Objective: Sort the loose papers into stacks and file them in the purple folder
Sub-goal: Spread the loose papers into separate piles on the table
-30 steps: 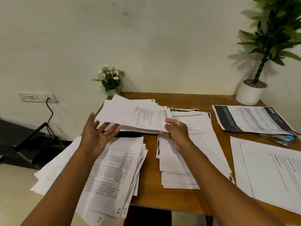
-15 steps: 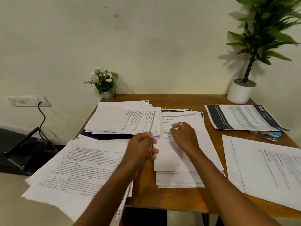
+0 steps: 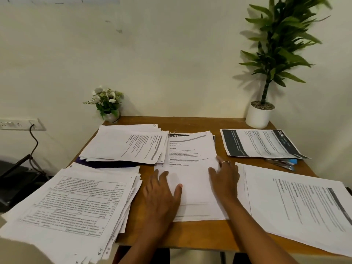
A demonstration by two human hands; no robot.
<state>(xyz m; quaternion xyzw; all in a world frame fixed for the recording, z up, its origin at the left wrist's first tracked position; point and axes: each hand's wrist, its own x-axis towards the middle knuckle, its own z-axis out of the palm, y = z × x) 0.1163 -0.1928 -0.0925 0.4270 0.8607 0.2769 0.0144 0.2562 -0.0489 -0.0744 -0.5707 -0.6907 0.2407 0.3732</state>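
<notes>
The left hand (image 3: 162, 193) and right hand (image 3: 224, 178), fingers straight and holding nothing, press the side edges of the middle stack of white printed sheets (image 3: 190, 168), its long axis running away from the person, while the dark purple folder (image 3: 106, 164) lies far-left under another white paper pile (image 3: 123, 143), nearer the left hand.

Soft light casts shadows of the plant (image 3: 280, 54) leftward on the wall (image 3: 162, 60) (edges bend, fine detail smeared).

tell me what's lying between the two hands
The middle stack of papers, printed sheet on top, lies between the left hand and the right hand in the head view; both hands touch its sides.
</notes>
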